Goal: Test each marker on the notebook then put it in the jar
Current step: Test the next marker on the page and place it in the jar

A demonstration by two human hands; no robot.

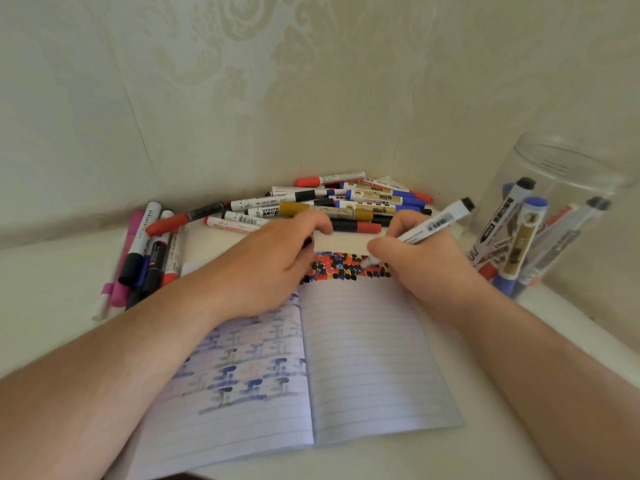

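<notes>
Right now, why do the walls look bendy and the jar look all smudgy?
Head view: the wide-angle lens bows the wall and table edge; the clear jar at the right edge looks smeared and soft, its rim ghosted; the pink markers at the left are blurred too; light is soft, without hard shadows.

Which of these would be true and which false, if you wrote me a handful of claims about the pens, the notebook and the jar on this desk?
1. The right hand holds a marker with its tip on the notebook. True.
2. The jar lies on its side with nothing in it. False: it stands upright with several markers inside.
3. The coloured test marks run along the top of the right page. True.
4. The jar stands left of the notebook. False: it stands to the right.
5. A pile of markers lies beyond the notebook near the wall. True.
</notes>
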